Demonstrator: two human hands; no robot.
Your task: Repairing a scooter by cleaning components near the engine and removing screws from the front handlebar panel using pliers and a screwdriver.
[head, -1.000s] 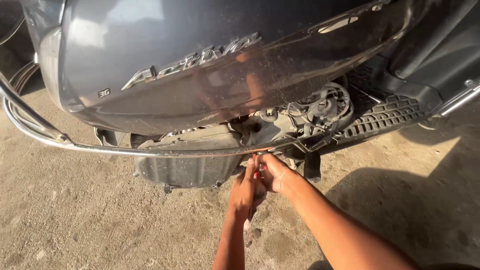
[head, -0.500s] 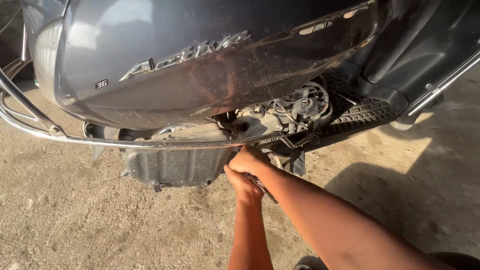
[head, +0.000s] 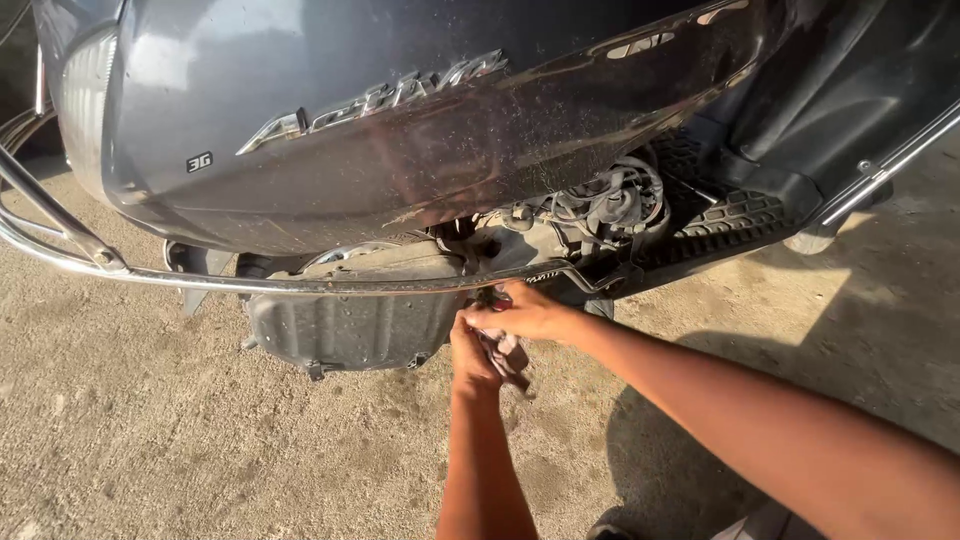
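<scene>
Hands meet low in the frame, just under the chrome guard rail [head: 300,284] of a grey scooter [head: 400,130]. The left hand [head: 472,355] and right hand [head: 525,316] are pressed close together, both closed around a small grimy part [head: 508,352] between them; what it is cannot be told. Its visible end sticks out toward five o'clock, long axis slanting from eleven to five. At nine o'clock of the hands sits the grey engine cover [head: 345,325]; at two o'clock, the tangled cables [head: 610,200]. Below lies sandy ground [head: 150,440].
</scene>
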